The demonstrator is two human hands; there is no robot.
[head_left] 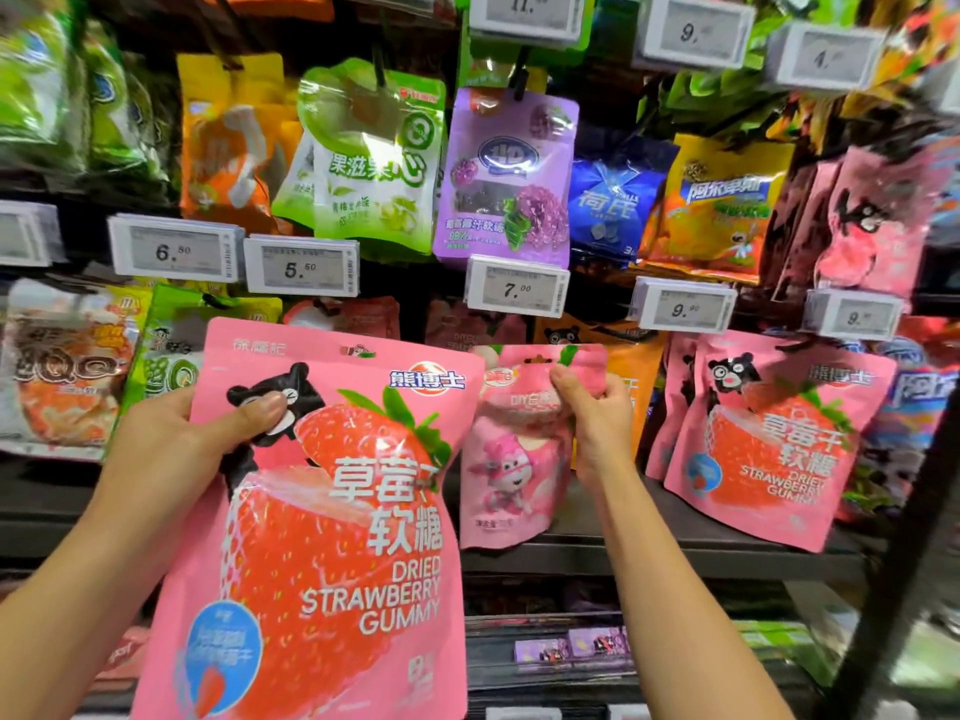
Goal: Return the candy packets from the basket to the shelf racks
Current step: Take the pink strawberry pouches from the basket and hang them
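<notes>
My left hand grips a large pink dried strawberry gummy packet by its upper left edge, thumb across the bear picture, holding it up in front of the shelf. My right hand pinches the top of a smaller pink packet with a cartoon figure, which hangs at a peg below the 7.00 price tag. Matching strawberry gummy packets hang to the right. No basket is in view.
Rows of candy packets hang on pegs: green, purple, blue, orange. Price tags jut out in front of each row. A dark shelf board runs below, and a dark upright post stands at the right.
</notes>
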